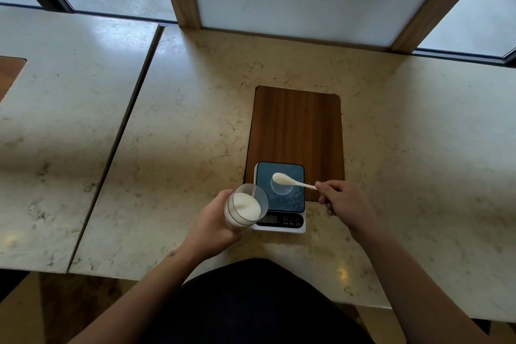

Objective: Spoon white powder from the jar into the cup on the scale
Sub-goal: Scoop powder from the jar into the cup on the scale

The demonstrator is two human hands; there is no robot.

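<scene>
White plastic spoon [290,181] is pinched by its handle end in the right hand [342,200], fingers [324,190] curled tight around it, bowl heaped with white powder [279,177] and hovering right over the clear cup [282,188]. That cup sits on the dark glass top of a small digital scale [280,198]. Left hand [216,222] is wrapped around one clear jar [244,208], tipped toward the camera, held just left of the scale and about half full of the same powder. The scale overlaps the near edge of a wooden board [296,126] on a pale marbled table [181,120], with a second table section on the left. Frosted window panels and wood frames run along the back. So: one spoon, one cup, one jar, one scale.
</scene>
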